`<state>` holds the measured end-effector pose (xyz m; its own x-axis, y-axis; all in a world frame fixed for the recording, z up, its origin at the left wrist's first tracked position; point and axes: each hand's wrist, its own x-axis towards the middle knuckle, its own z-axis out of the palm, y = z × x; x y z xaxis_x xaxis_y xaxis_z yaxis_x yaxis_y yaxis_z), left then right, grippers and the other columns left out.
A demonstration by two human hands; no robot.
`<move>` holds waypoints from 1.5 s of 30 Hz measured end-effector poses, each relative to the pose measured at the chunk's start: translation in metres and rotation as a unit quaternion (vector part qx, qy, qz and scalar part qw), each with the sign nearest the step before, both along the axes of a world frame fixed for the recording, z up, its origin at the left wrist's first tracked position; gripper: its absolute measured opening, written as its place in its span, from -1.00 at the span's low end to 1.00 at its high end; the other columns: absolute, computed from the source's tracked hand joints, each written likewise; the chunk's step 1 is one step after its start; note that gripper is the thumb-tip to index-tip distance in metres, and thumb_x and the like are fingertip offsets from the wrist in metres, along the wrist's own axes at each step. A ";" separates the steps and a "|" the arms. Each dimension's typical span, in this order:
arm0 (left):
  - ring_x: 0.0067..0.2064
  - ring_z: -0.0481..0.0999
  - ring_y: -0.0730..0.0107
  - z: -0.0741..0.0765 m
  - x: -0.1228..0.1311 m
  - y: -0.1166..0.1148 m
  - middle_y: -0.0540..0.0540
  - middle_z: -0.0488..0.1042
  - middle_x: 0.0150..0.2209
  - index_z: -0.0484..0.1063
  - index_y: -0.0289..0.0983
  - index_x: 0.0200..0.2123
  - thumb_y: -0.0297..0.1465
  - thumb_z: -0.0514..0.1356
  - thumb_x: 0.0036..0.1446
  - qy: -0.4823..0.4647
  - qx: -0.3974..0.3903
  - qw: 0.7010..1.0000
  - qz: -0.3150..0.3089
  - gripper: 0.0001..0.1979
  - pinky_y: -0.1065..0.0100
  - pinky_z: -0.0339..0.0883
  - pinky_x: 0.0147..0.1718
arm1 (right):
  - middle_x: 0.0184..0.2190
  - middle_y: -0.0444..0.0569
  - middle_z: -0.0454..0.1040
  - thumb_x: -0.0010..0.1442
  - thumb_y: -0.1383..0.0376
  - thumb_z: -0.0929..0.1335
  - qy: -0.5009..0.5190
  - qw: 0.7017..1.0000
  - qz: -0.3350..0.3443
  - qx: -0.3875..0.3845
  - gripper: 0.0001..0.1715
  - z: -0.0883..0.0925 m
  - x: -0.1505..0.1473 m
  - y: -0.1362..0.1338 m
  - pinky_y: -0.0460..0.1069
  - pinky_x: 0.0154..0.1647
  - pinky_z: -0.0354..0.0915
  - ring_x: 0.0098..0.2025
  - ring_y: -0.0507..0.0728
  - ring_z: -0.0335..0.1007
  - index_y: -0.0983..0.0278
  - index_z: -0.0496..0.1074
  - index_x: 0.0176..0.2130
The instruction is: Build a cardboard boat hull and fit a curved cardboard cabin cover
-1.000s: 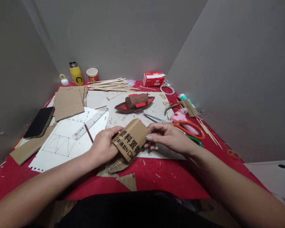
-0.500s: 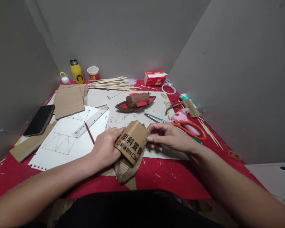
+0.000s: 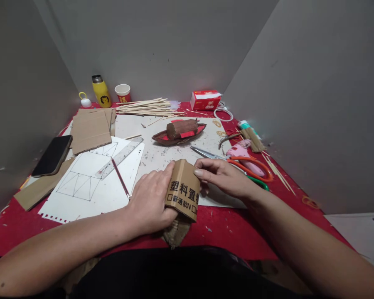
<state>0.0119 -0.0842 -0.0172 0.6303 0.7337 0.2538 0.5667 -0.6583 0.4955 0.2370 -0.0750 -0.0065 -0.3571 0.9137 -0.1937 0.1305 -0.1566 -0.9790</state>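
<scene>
A bent piece of cardboard [image 3: 183,187] printed with black characters arches over a small brown boat-shaped base [image 3: 176,232], whose pointed end shows below it. My left hand [image 3: 152,199] is closed on the cardboard's left side, the thumb low near the base. At the right edge my right hand [image 3: 220,176] pinches the same cardboard, thumb in front, the other fingers partly hidden behind. Beyond them a brown model boat [image 3: 179,132] with a rounded cover and red pieces rests on a white board [image 3: 131,124].
Scissors [image 3: 252,167] with orange handles and a pink glue gun [image 3: 238,149] lie to the right. At left are a drawing sheet [image 3: 65,203], ruler [image 3: 120,158], pencil [image 3: 121,178], phone [image 3: 52,155] and cardboard sheets [image 3: 90,133]. Wooden sticks [image 3: 149,108], a bottle [image 3: 101,93] and a cup [image 3: 122,94] stand behind.
The cardboard and the base beneath have shifted right and turned more upright. My left hand has moved right with them and reaches further over the cardboard's left side.
</scene>
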 end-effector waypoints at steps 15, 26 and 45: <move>-0.02 0.27 -0.02 -0.003 -0.001 0.000 -0.33 0.29 -0.01 0.02 -0.47 0.27 -0.42 0.14 -0.12 0.065 -0.010 0.998 0.013 -0.17 -0.02 0.27 0.00 | -0.55 -0.20 0.27 0.20 0.01 0.34 -0.067 0.992 -0.036 0.103 -0.62 -0.005 -0.008 -0.004 -0.10 -0.53 0.21 -0.54 -0.02 0.22 0.26 0.28 -0.38; -0.02 0.30 -0.02 -0.009 -0.004 0.000 -0.28 0.26 -0.04 -0.04 -0.36 0.29 -0.46 0.13 -0.13 0.040 -0.047 0.998 0.013 -0.15 -0.06 0.32 -0.03 | -0.48 -0.15 0.31 0.28 0.17 0.27 -0.123 0.971 -0.029 0.204 -0.74 -0.008 -0.009 -0.004 -0.07 -0.40 0.17 -0.44 0.01 0.19 0.30 0.36 -0.34; 0.12 0.34 0.03 -0.011 -0.010 -0.002 -0.32 0.25 0.14 -0.05 -0.31 0.34 -0.53 0.15 -0.09 -0.055 -0.172 0.983 0.017 -0.12 0.01 0.29 0.11 | -0.57 -0.19 0.25 0.29 0.08 0.26 -0.143 0.976 -0.052 0.157 -0.66 -0.011 -0.010 -0.006 -0.09 -0.51 0.14 -0.53 -0.01 0.16 0.27 0.30 -0.39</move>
<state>0.0022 -0.0862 -0.0283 0.5861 0.8085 0.0519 0.5158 -0.4218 0.7456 0.2274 -0.0810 -0.0180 -0.2311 0.9726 0.0239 0.4052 0.1186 -0.9065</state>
